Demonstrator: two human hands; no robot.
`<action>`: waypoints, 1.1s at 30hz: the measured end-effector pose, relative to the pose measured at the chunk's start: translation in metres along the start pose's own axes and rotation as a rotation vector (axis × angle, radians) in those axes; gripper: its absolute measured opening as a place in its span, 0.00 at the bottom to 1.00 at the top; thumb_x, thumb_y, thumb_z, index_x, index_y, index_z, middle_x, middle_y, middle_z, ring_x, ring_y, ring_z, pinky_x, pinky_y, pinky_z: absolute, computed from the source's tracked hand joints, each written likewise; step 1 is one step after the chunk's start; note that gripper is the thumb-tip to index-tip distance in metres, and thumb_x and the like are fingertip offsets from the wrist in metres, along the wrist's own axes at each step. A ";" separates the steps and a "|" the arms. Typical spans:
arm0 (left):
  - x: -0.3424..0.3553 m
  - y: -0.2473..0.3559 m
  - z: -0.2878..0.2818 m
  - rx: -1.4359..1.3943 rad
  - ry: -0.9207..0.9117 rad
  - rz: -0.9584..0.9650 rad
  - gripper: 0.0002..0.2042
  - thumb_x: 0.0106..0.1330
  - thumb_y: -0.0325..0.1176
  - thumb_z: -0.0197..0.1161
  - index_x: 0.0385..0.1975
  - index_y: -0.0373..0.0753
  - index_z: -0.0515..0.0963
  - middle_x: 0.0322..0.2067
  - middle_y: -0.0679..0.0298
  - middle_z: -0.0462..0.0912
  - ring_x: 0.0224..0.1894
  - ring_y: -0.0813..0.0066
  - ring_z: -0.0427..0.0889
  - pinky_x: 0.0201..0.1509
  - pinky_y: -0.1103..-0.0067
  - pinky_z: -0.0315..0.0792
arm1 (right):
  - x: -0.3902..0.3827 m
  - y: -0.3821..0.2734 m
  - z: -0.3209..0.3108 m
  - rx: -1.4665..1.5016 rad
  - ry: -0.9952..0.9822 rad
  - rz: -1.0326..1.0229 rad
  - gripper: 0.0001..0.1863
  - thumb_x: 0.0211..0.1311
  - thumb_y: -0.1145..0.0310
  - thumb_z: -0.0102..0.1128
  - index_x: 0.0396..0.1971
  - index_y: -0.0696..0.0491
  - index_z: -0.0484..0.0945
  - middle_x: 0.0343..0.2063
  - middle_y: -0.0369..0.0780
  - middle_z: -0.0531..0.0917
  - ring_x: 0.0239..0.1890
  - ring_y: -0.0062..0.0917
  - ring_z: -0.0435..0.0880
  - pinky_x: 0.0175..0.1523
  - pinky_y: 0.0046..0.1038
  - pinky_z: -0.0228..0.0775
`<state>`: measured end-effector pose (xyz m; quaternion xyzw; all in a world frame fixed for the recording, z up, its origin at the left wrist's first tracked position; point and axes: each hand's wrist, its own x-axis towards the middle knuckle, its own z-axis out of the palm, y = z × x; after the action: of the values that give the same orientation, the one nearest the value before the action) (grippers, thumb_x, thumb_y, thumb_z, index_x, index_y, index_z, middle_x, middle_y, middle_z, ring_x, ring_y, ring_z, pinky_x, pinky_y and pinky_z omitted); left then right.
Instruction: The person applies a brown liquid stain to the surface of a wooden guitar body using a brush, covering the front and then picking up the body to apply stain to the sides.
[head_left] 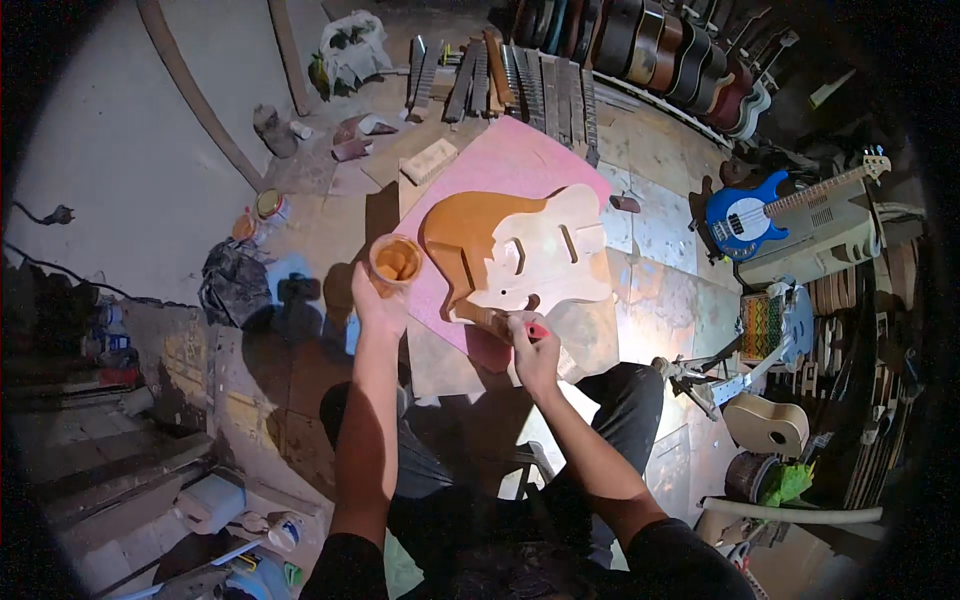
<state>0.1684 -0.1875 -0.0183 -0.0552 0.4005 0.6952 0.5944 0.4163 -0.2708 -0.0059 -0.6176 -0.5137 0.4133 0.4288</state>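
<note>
Head view: a part-browned guitar body [515,250] is set on a board [438,365]; a cup [397,284] is clasped in the left hand [379,302]. At the body's edge, a brush [538,331] is gripped by the right hand [535,355].

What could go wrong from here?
1. The left hand holds an open cup of orange-brown liquid beside the guitar body; a tilt could spill it onto the pink sheet or pale wood.
2. The right hand holds the brush at the body's lower edge; a slip might streak the pale part.
</note>
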 end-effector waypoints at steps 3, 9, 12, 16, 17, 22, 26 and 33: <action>0.002 0.016 -0.005 -0.052 0.106 0.041 0.17 0.76 0.44 0.44 0.54 0.43 0.73 0.55 0.62 0.78 0.57 0.65 0.78 0.60 0.68 0.76 | 0.004 0.000 -0.002 -0.028 0.050 -0.069 0.10 0.69 0.69 0.61 0.40 0.61 0.82 0.31 0.39 0.86 0.33 0.17 0.81 0.40 0.22 0.75; 0.005 0.026 0.014 -0.066 0.147 0.029 0.17 0.75 0.46 0.47 0.54 0.45 0.74 0.52 0.66 0.80 0.51 0.73 0.80 0.45 0.78 0.75 | -0.008 -0.022 0.004 -0.049 -0.069 -0.168 0.09 0.68 0.70 0.62 0.41 0.61 0.82 0.35 0.44 0.86 0.37 0.23 0.84 0.43 0.25 0.76; 0.004 0.030 0.013 -0.072 0.148 0.042 0.17 0.75 0.46 0.48 0.54 0.46 0.74 0.52 0.67 0.80 0.51 0.73 0.80 0.44 0.79 0.75 | -0.005 -0.016 0.002 -0.153 -0.131 -0.078 0.09 0.68 0.70 0.62 0.41 0.61 0.81 0.33 0.43 0.86 0.35 0.23 0.84 0.42 0.25 0.76; 0.006 0.027 0.012 -0.026 0.121 0.056 0.16 0.75 0.46 0.49 0.54 0.46 0.75 0.53 0.68 0.79 0.52 0.73 0.79 0.45 0.79 0.74 | 0.002 -0.019 -0.006 -0.029 0.054 0.029 0.08 0.68 0.72 0.61 0.41 0.60 0.81 0.30 0.39 0.85 0.32 0.19 0.83 0.36 0.22 0.75; 0.006 0.026 0.012 -0.034 0.131 0.056 0.16 0.75 0.46 0.49 0.54 0.46 0.75 0.53 0.69 0.79 0.53 0.74 0.79 0.46 0.78 0.74 | -0.002 -0.022 -0.003 -0.067 0.023 -0.057 0.08 0.68 0.71 0.61 0.41 0.59 0.81 0.31 0.40 0.85 0.33 0.20 0.83 0.38 0.23 0.76; 0.006 0.026 0.016 -0.054 0.142 0.056 0.16 0.74 0.46 0.49 0.53 0.48 0.75 0.53 0.71 0.79 0.55 0.75 0.77 0.50 0.77 0.72 | -0.009 -0.020 0.012 -0.172 -0.111 -0.119 0.09 0.66 0.70 0.63 0.42 0.60 0.81 0.34 0.45 0.86 0.37 0.27 0.86 0.45 0.27 0.76; 0.007 0.026 0.013 0.006 0.135 0.085 0.20 0.76 0.45 0.41 0.57 0.39 0.69 0.57 0.57 0.75 0.59 0.60 0.76 0.62 0.62 0.73 | -0.006 -0.030 0.002 -0.138 0.022 -0.030 0.08 0.66 0.71 0.63 0.40 0.60 0.81 0.34 0.45 0.86 0.36 0.28 0.86 0.41 0.26 0.77; 0.011 0.025 0.009 -0.004 0.144 0.098 0.20 0.76 0.45 0.41 0.56 0.40 0.70 0.57 0.58 0.75 0.59 0.62 0.75 0.63 0.64 0.72 | -0.011 -0.009 0.012 -0.142 -0.062 -0.080 0.08 0.66 0.71 0.63 0.40 0.60 0.81 0.35 0.45 0.86 0.36 0.26 0.86 0.43 0.26 0.77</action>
<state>0.1475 -0.1730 -0.0062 -0.0866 0.4433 0.7184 0.5291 0.4011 -0.2797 0.0000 -0.6124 -0.5790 0.3773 0.3839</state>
